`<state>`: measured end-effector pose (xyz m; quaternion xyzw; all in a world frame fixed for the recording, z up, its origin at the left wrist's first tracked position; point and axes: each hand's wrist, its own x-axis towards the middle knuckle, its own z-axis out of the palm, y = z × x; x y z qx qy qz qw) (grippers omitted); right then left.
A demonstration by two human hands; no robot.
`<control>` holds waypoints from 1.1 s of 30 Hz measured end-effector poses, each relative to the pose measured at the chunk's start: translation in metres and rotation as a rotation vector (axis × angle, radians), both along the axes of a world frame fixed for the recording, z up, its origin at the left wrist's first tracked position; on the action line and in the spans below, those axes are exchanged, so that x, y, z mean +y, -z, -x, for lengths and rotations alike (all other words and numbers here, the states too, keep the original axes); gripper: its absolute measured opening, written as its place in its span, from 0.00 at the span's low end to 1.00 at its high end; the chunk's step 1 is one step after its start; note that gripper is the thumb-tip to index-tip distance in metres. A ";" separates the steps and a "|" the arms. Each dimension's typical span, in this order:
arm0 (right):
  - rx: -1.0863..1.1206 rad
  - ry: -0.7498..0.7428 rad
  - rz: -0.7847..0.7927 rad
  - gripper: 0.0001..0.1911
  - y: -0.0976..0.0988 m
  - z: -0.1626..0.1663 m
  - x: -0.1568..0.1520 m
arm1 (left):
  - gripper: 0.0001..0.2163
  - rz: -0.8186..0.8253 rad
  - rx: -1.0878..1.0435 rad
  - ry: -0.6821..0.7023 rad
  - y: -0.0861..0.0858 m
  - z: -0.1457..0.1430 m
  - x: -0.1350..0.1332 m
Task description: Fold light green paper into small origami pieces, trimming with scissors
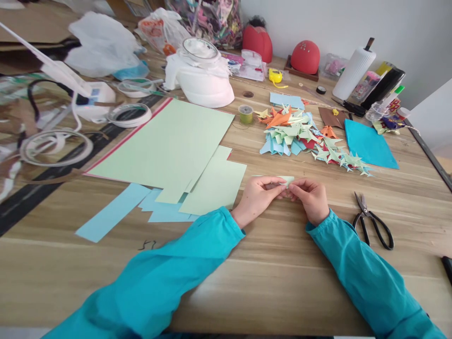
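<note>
Currently the left hand and the right hand meet fingertip to fingertip above the bench, thumbs and fingers of both pinched on a small pale green paper piece, just on the near side of the folded-paper heap. That piece looks only partly folded, though the fingers hide its creases. Nearer than the heap and to its right lie black-handled scissors. Left of the heap, pale green sheets and light blue paper strips lie flat, seemingly left to fold, whereas the heap's many pointed figures in green, blue, orange and red look finished. Just left of the heap stands a spool of yellow-green thread. Beyond the heap and toward its right, a clear plastic tub holds pink items; far off to its left, a white plastic bag shows orange contents, and a large clear bag bulges with multicoloured oddments too jumbled to name.
</note>
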<state>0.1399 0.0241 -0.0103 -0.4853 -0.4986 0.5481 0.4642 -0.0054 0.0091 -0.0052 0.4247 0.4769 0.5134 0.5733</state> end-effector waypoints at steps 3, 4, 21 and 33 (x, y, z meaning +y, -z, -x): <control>0.007 0.001 -0.001 0.10 0.000 0.000 0.000 | 0.11 0.006 -0.002 -0.001 0.000 0.000 0.000; 0.012 0.003 -0.002 0.10 0.000 0.000 0.000 | 0.11 0.009 -0.003 -0.002 0.000 0.000 0.000; 0.116 -0.071 0.008 0.09 0.003 -0.005 0.002 | 0.09 0.031 -0.011 -0.051 -0.005 -0.001 0.001; 0.102 -0.055 -0.038 0.05 0.008 -0.007 0.002 | 0.09 0.092 -0.116 -0.079 -0.006 -0.002 0.004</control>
